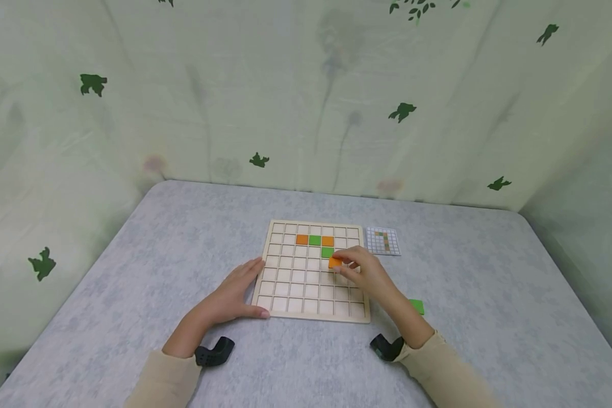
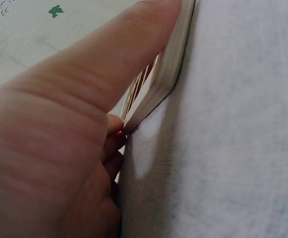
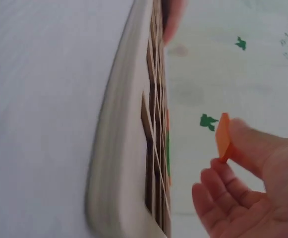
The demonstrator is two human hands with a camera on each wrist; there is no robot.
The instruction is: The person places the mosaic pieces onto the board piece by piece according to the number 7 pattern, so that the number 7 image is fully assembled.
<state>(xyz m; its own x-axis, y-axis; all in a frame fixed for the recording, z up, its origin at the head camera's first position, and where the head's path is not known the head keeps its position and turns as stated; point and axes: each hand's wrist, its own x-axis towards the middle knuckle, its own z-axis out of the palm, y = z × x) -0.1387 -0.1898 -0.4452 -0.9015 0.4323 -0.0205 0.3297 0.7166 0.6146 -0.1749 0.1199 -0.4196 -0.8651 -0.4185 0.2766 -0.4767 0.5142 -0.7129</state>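
A wooden grid board (image 1: 296, 292) lies on the table, with orange tiles (image 1: 302, 239) and green tiles (image 1: 314, 240) in its upper cells. Between thumb and fingers the right hand (image 1: 369, 275) pinches an orange tile (image 1: 335, 263), just below the lower green tile (image 1: 327, 253). In the right wrist view that tile (image 3: 223, 138) is held by the right hand (image 3: 262, 178) off the board's surface (image 3: 119, 148). With spread fingers and thumb, the left hand (image 1: 229, 294) touches the board's left edge and lower left corner; the left wrist view shows this hand (image 2: 59, 134) against the board's side (image 2: 156, 94).
A small pattern card (image 1: 383, 241) lies right of the board's upper corner. Beside the right forearm is a green tile (image 1: 416, 306), partly hidden by it. A printed curtain (image 1: 285, 102) stands behind the table (image 1: 209, 215).
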